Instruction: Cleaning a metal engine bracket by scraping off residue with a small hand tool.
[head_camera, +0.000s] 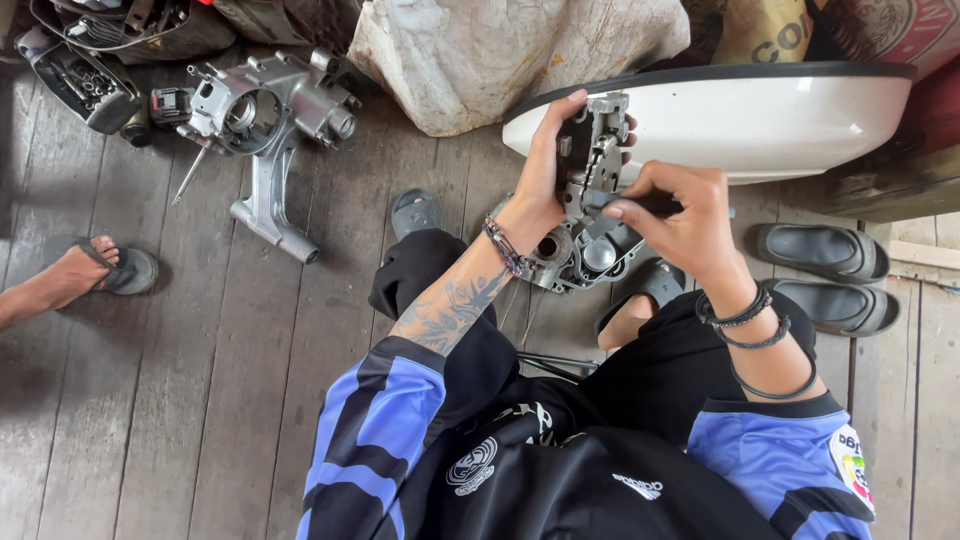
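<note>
An engine casing (268, 115) lies left of the basin (780, 120), sandals (825, 275) below it.

Two hands at centre frame, left hand (545, 170), right hand (680, 215), two metal engine casings, held casing (590, 215), floor casing (270, 120) upper left, two empty dark sandals (825, 275) at right, one white basin (740, 120), one sandalled foot (85, 270) at left

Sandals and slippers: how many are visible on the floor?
5. A grey pair lies at right; one and another sit by the person's legs; one is on another person's foot at left. More may be hidden.
</note>
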